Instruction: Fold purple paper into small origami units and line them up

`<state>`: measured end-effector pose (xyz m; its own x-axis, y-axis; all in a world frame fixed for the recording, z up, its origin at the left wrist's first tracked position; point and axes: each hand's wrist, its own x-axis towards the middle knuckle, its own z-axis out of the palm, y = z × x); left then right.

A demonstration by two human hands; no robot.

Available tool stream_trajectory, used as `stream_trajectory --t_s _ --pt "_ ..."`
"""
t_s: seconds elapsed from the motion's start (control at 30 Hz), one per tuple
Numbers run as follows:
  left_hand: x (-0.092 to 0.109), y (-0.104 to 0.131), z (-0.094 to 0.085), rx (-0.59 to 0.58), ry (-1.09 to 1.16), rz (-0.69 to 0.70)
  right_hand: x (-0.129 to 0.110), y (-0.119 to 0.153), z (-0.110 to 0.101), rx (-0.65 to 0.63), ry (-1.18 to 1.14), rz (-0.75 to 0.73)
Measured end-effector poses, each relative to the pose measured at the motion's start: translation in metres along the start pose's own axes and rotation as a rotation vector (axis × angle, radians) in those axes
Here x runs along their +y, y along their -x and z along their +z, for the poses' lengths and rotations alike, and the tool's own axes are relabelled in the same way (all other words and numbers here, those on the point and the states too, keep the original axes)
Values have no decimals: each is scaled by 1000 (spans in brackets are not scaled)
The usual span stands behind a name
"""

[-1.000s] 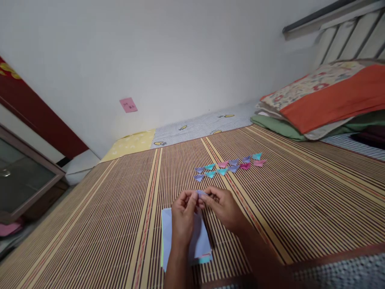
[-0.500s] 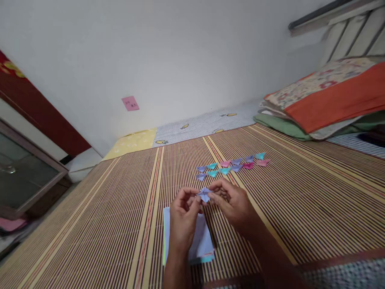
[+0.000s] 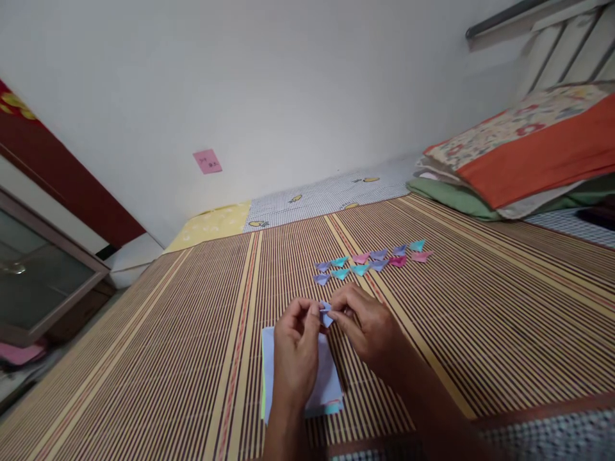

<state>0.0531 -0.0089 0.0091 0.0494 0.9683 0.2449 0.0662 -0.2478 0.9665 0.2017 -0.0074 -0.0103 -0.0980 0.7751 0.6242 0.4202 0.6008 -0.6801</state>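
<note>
Hiding its sides, the left hand (image 3: 296, 349) and right hand (image 3: 368, 323) are apparently pinching the folded paper (image 3: 326, 315) between their fingertips.

Soft, fairly dim light here, its source out of view, the wall (image 3: 298, 109) palest mid-frame and greyer up top! Wide-angle stretch pulls at the edges, the checked cloth (image 3: 552, 436) smears bottom right, and the folded paper (image 3: 327, 316) lacks crisp detail.
</note>
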Motion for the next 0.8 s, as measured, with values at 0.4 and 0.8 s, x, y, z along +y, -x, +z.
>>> stream_trajectory --t_s 0.4,0.8 --pt "-9 -1 0 -19 95 -58 -2 -2 -7 19 -79 67" --pt "0 1 2 -74 108 -65 -4 -2 -8 -11 -197 126"
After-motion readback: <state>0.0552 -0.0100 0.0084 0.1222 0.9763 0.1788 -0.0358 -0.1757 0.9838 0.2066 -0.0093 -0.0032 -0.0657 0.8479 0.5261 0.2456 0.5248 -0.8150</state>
